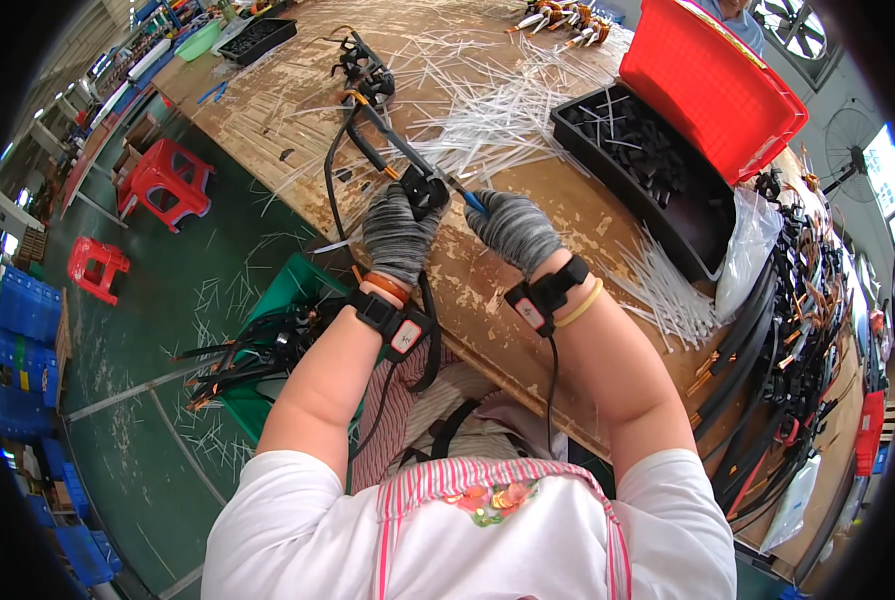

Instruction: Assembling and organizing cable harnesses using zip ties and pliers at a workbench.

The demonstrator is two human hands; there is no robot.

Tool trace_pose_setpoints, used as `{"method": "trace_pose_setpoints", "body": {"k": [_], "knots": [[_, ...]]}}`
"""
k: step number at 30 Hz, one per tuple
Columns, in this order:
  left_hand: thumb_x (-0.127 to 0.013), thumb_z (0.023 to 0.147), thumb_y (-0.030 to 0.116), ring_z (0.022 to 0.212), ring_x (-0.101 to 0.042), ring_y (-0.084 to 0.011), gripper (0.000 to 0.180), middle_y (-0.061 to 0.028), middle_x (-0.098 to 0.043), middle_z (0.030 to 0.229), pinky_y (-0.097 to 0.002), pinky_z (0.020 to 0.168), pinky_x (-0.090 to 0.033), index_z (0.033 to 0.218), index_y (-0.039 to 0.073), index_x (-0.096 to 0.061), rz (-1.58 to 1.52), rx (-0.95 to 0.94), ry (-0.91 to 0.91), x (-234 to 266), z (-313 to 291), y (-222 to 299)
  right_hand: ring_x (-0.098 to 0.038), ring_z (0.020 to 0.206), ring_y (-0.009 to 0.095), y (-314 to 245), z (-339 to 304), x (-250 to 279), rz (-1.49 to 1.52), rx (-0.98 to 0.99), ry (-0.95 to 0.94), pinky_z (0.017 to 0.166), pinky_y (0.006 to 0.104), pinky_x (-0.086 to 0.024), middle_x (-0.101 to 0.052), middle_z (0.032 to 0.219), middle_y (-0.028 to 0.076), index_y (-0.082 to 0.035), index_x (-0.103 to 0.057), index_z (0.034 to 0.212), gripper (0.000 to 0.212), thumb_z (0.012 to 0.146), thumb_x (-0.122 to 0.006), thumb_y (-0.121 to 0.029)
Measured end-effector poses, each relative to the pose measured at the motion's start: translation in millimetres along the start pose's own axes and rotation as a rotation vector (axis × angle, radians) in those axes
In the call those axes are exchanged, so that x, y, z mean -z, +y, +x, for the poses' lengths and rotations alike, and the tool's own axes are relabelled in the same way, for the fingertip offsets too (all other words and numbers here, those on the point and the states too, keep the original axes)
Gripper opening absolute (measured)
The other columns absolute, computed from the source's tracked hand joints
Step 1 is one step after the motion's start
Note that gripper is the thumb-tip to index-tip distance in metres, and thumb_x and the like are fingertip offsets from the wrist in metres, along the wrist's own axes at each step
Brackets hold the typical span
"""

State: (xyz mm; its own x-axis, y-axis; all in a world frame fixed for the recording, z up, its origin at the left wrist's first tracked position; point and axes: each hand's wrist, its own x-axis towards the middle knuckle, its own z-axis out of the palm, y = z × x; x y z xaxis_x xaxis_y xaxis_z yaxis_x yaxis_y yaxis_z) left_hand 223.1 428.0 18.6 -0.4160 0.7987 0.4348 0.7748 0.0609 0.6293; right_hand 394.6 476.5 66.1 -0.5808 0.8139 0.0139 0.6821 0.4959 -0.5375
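Note:
My left hand (400, 240), in a grey striped glove, is closed round a black cable harness (368, 150) at a black connector (426, 192). Its black cables and orange-taped parts reach away over the table to a cluster of black connectors (364, 72). One cable hangs down by my left wrist. Just right of the connector, my gloved right hand (514, 232) grips a slim tool with a blue handle (476, 203). Its thin tip points toward the connector; whether they touch I cannot tell. My right fingers hide most of the tool.
White cable ties (488, 120) lie scattered across the worn wooden table (478, 290); more are bundled (668, 305) at right. Behind stand a black tray of small black parts (633, 170) and a red basket (713, 80). Harnesses (778, 330) pile up right. A green crate (243, 395) sits lower left.

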Motion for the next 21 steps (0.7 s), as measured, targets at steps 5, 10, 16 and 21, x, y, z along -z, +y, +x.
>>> {"method": "trace_pose_setpoints", "body": {"k": [5, 10, 16, 21], "knots": [[-0.079, 0.075, 0.031, 0.078, -0.067, -0.0266, 0.041, -0.0108, -0.069, 0.087, -0.0369, 0.072, -0.053, 0.099, 0.003, -0.064, -0.042, 0.009, 0.010, 0, -2, 7, -0.066, 0.072, 0.026, 16, 2, -3, 0.511, -0.215, -0.091, 0.065, 0.0365, -0.051, -0.066, 0.076, 0.013, -0.005, -0.062, 0.109, 0.038, 0.091, -0.059, -0.038], [-0.079, 0.075, 0.031, 0.083, -0.066, -0.0248, 0.049, -0.0134, -0.068, 0.093, -0.0354, 0.076, -0.052, 0.110, 0.001, -0.061, 0.011, -0.001, -0.023, 8, -4, 12, -0.063, 0.067, 0.016, 11, -19, -14, 1.370, -0.265, 0.018, 0.057, 0.0299, -0.050, -0.064, 0.083, 0.007, -0.007, -0.060, 0.112, 0.033, 0.092, -0.063, -0.033], [-0.080, 0.073, 0.035, 0.078, -0.064, -0.0299, 0.052, -0.0142, -0.066, 0.087, -0.0398, 0.074, -0.051, 0.109, 0.002, -0.061, 0.141, -0.077, 0.000, 9, -3, 10, -0.061, 0.066, 0.022, 35, -22, -42, 2.014, -0.285, -0.234, 0.059, 0.0350, -0.051, -0.060, 0.076, 0.008, -0.008, -0.058, 0.107, 0.025, 0.092, -0.062, -0.027], [-0.079, 0.071, 0.041, 0.097, -0.059, -0.0280, 0.056, -0.0094, -0.062, 0.103, -0.0442, 0.088, -0.044, 0.110, 0.007, -0.061, 0.476, -0.580, 0.176, 59, -7, 20, -0.063, 0.080, 0.022, 23, -21, -42, 1.980, -0.325, -0.328, 0.072, 0.0376, -0.054, -0.065, 0.092, 0.010, -0.009, -0.055, 0.119, 0.038, 0.091, -0.063, -0.033]]}}
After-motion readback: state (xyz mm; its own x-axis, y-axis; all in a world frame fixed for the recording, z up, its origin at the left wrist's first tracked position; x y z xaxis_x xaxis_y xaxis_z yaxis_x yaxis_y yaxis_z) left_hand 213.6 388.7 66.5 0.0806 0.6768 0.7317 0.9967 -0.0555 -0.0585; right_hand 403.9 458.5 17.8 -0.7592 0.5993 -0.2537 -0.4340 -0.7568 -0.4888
